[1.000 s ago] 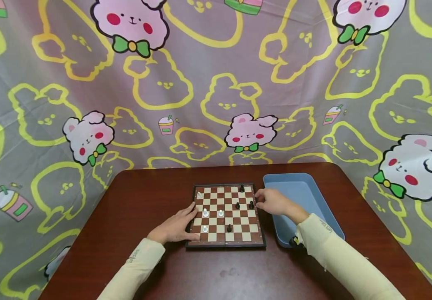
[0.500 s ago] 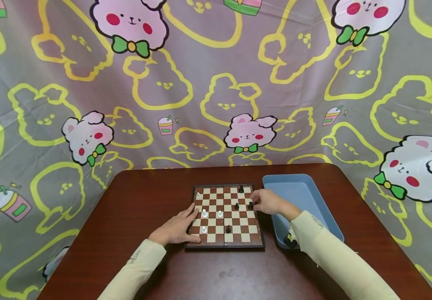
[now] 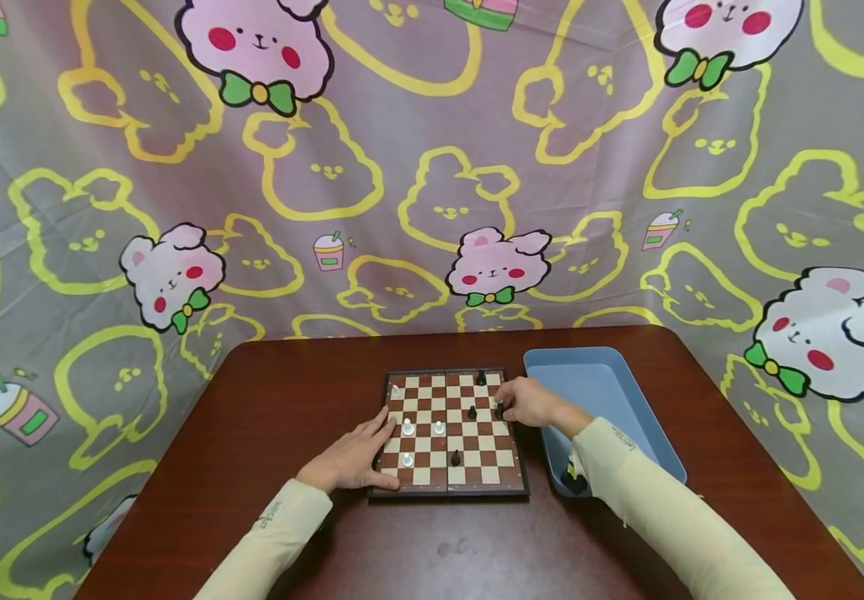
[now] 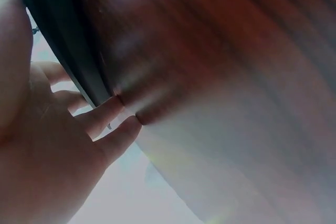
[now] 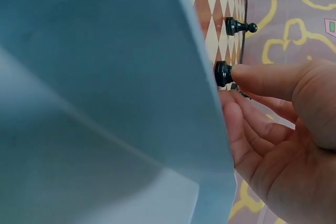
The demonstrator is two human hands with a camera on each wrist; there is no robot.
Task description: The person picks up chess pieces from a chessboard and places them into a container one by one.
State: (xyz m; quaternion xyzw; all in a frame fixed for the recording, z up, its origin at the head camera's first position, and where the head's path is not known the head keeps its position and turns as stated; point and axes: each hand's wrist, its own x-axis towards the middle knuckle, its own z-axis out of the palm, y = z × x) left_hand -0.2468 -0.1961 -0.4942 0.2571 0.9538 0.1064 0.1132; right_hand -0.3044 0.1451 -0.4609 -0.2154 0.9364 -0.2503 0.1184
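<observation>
A brown-and-cream chessboard [image 3: 446, 492] lies on the table. My right hand [image 3: 536, 402] reaches over its right edge, thumb and index finger pinching the top of a black chess piece [image 5: 223, 73]; the piece's head is hidden behind the thumb, and its base stands at the board. Close by is a black pawn [image 3: 472, 412], with another black piece [image 3: 481, 377] at the far edge. My left hand [image 3: 360, 454] rests along the board's left edge with fingers spread and thumb over the near left corner. White pieces [image 3: 407, 427] stand on the left half.
Right of the board sits a blue tray [image 3: 604, 354], its near wall partly behind my right sleeve. A dark object [image 3: 572, 479] shows at the tray's near left corner. A patterned cloth [image 3: 372, 250] hangs behind the brown table [image 3: 289, 375].
My right hand has moved left from the board's right edge, and its fingers have come onto the black piece there. The left hand stays in place.
</observation>
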